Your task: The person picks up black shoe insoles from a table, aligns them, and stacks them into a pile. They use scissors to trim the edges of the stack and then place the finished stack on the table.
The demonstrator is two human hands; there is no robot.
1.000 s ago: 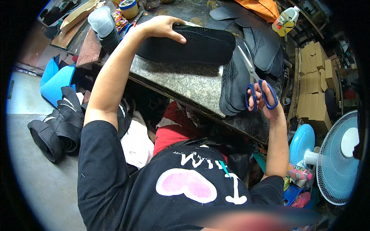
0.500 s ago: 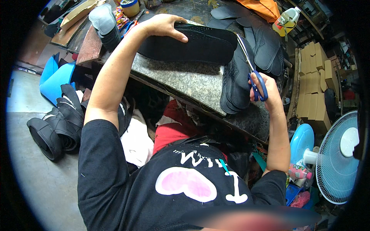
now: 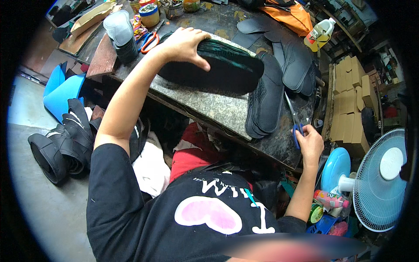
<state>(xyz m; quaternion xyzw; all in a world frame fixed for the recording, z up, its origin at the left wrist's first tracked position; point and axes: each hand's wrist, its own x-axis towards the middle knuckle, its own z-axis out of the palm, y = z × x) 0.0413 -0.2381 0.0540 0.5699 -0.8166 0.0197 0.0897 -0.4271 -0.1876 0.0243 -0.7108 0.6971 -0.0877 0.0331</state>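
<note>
My left hand (image 3: 188, 47) is clamped over the near end of a thick bundle of black insoles (image 3: 214, 72), thumb on the near face and fingers over the top. The bundle's upper edge shows many thin layers with a greenish sheen. It is tilted on a speckled stone slab (image 3: 209, 107). A second pile of black insoles (image 3: 268, 98) lies against its right end. Farther right, my right hand (image 3: 310, 142) pinches the blue handles of scissors (image 3: 294, 114), whose blades point away from me, low over the dark tabletop. Whether the blades touch it I cannot tell.
More black insoles (image 3: 297, 65) lie spread at the far right, near a yellow-liquid jug (image 3: 321, 34). Orange-handled scissors (image 3: 151, 41), grey insoles (image 3: 118, 30) and a paint-stained tub (image 3: 149, 15) stand at the far left. A fan (image 3: 379, 179) and cardboard boxes (image 3: 349, 105) are on the right.
My right hand has moved down with the scissors, away from the insole bundle toward the table's right edge. The bundle has tipped under my left hand, so its layered edge now shows.
</note>
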